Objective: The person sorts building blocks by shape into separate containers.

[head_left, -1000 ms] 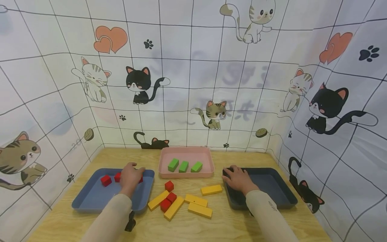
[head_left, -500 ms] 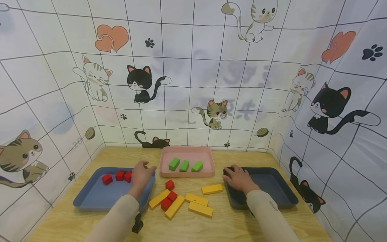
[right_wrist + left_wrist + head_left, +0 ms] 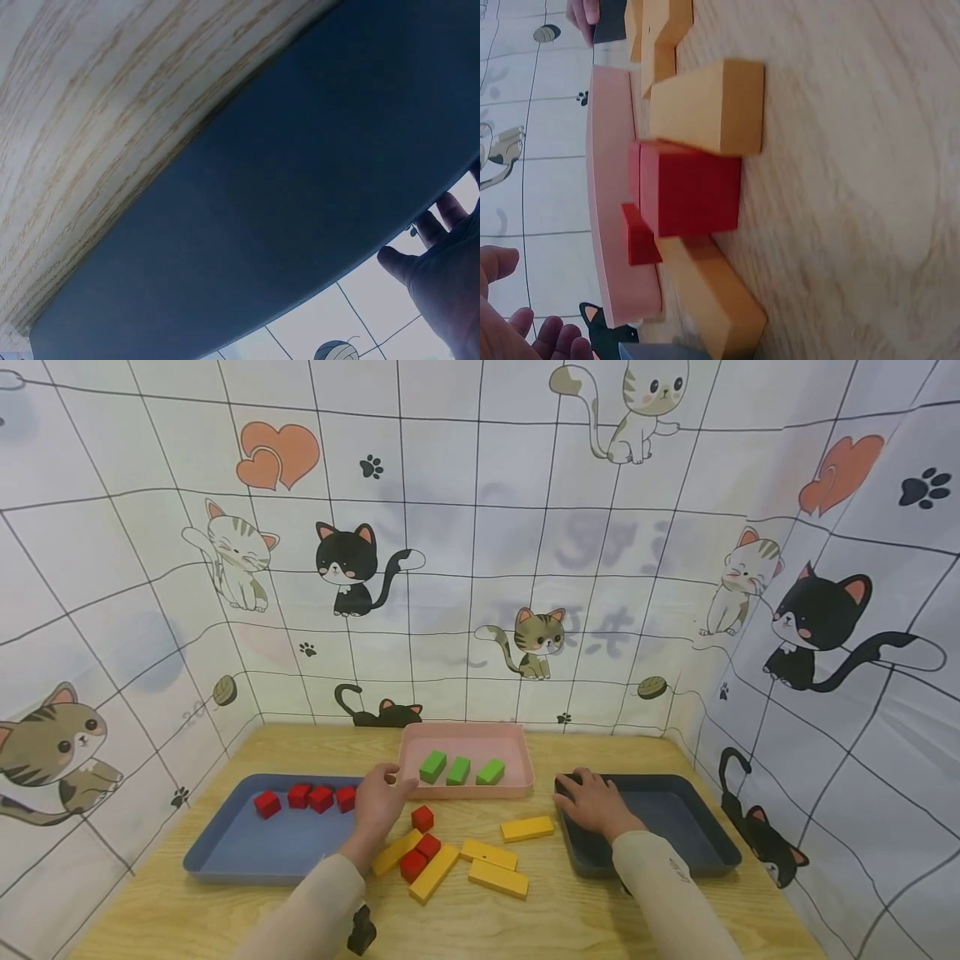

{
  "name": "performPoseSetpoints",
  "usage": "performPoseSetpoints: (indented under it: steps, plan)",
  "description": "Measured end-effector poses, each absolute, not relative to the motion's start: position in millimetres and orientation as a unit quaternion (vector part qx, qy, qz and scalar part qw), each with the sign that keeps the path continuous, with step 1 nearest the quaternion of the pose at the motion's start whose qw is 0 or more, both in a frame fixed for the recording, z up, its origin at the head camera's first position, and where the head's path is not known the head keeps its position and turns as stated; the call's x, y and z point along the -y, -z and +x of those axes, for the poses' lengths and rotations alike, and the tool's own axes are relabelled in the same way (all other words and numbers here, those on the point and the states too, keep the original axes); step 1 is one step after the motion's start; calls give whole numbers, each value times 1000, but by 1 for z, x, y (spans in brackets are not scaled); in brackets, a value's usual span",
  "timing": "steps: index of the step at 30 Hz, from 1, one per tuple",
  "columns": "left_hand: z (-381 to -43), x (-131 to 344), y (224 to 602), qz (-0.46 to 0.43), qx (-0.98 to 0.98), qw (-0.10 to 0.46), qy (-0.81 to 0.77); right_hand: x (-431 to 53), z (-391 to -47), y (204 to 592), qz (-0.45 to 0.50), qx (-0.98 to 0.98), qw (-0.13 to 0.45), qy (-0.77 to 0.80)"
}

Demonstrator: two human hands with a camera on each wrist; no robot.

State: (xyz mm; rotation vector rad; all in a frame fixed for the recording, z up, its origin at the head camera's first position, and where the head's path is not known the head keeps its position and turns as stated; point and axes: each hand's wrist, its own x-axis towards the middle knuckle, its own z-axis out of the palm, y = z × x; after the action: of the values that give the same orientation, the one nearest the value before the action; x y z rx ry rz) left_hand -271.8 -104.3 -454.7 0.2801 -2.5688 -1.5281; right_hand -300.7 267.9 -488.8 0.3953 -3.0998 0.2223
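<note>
My left hand [image 3: 380, 806] hovers by the right edge of the blue tray [image 3: 247, 856], thumb and fingers apart with nothing between them. In the left wrist view, its curved fingers [image 3: 549, 334] show at the lower left. Several red cubes [image 3: 321, 798] sit in a row at the back of that tray. On the table, a red cube [image 3: 422, 817] lies just right of the hand, with two more red cubes [image 3: 690, 191] between yellow blocks [image 3: 433, 874]. My right hand [image 3: 596, 803] rests on the left rim of the dark tray [image 3: 667, 822], fingers relaxed.
A pink tray [image 3: 463, 792] holding three green blocks [image 3: 458, 770] stands at the back middle. More yellow blocks [image 3: 498, 877] lie on the wooden table [image 3: 562, 927] between the side trays. A cat-printed cloth [image 3: 480, 568] hangs around the back and sides.
My left hand has moved right from over the blue tray's red cubes to its right edge, uncovering the row of cubes. The right hand stays on the dark tray.
</note>
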Motion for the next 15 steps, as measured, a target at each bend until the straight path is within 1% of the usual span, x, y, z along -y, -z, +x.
performPoseSetpoints:
  steps: [10, 15]
  plan:
    - [-254, 78, 464, 87, 842, 67, 528, -269, -303, 492, 125, 990, 8, -71]
    - [-250, 71, 468, 87, 856, 72, 504, -269, -303, 491, 124, 989, 6, -75]
